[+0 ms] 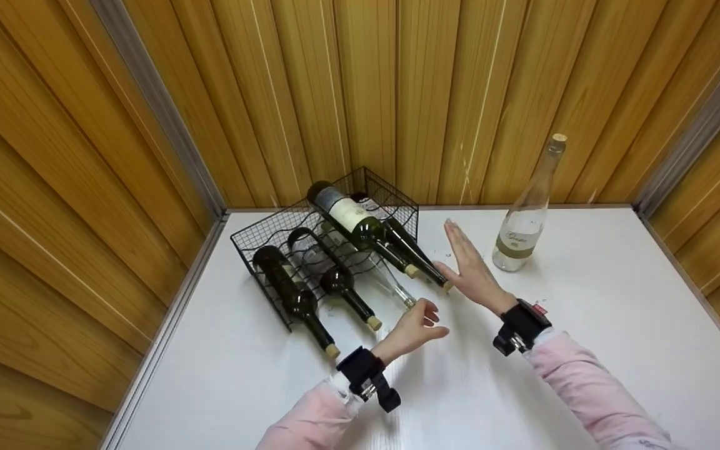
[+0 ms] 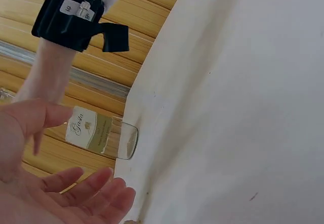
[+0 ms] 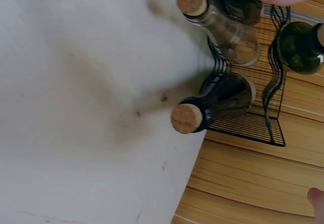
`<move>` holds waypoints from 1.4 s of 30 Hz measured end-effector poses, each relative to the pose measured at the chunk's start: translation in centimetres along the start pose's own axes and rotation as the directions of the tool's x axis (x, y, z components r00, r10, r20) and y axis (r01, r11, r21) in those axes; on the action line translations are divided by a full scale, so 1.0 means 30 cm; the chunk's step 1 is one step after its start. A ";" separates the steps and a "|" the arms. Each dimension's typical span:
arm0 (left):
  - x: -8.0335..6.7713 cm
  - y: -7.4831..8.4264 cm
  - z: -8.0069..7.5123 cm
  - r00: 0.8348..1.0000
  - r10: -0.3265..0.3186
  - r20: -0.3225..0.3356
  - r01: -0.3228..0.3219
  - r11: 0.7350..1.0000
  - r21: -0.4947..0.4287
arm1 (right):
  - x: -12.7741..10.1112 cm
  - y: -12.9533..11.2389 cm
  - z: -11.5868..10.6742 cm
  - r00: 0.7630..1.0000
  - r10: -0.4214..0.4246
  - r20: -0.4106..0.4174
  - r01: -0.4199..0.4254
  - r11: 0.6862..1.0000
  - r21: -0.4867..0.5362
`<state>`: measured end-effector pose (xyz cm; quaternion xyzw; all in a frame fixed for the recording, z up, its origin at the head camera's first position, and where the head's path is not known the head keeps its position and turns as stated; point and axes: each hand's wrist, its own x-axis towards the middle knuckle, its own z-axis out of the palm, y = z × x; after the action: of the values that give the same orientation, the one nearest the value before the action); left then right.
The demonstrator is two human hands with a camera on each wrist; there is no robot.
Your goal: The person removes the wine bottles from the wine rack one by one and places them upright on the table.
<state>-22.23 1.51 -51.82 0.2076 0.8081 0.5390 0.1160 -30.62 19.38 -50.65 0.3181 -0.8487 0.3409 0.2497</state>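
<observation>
Wood-panelled walls frame the counter (image 1: 585, 325), where both hands, left (image 1: 413, 328) and right (image 1: 472, 269), hover open and empty between rack (image 1: 260, 240) and upright bottle (image 1: 525, 219), which seemingly needs grasping next.

Black wire rack (image 1: 260, 234); dark green bottles (image 1: 291, 290); clear bottle (image 1: 525, 215); white table (image 1: 585, 312); pink sleeves (image 1: 591, 387)

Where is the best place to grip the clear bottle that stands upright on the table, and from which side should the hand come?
Grip the clear bottle around its wide lower body, near the label. It stands upright and apart from the wire rack, so its left side is free. The right hand, open just beside it, could probably come in sideways from there; the thin corked neck would give less control.
</observation>
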 end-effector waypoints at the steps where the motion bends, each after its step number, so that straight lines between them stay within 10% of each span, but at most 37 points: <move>1: -0.001 0.013 -0.013 1.000 0.020 0.016 -0.021 1.000 0.024 | -0.009 0.004 0.015 0.999 0.025 0.046 -0.025 1.000 0.000; 8: 0.005 0.144 -0.174 0.978 0.185 0.097 -0.196 0.973 0.118 | -0.059 0.019 0.058 0.946 0.175 0.272 -0.189 0.982 0.026; 16: 0.110 0.205 -0.474 0.945 0.323 -0.054 -0.284 0.890 0.355 | -0.077 0.022 0.058 0.930 0.195 0.310 -0.245 0.960 0.132; 19: 0.154 0.170 -0.569 0.930 0.358 -0.082 -0.251 0.783 0.569 | -0.077 0.018 0.060 0.936 0.169 0.308 -0.221 0.965 0.142; 23: 0.198 0.098 -0.651 0.931 0.360 -0.059 -0.171 0.573 0.802 | -0.074 0.012 0.061 0.945 0.137 0.296 -0.196 0.964 0.180; 30: 0.257 0.015 -0.723 0.951 0.304 0.052 -0.145 0.292 0.945 | -0.067 0.003 0.059 0.952 0.126 0.279 -0.192 0.955 0.226; 37: 0.317 -0.012 -0.751 0.919 0.356 0.168 -0.226 0.128 0.966 | -0.053 -0.005 0.058 0.958 0.123 0.259 -0.182 0.959 0.216; 42: 0.349 -0.033 -0.749 0.929 0.312 0.201 -0.247 0.113 0.962 | -0.038 -0.016 0.069 0.961 0.101 0.258 -0.170 0.951 0.259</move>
<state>-40.97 -12.50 -43.53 0.3665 0.9110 -0.0875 -0.1677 -29.93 18.02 -52.51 0.3298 -0.8362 0.4322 0.0730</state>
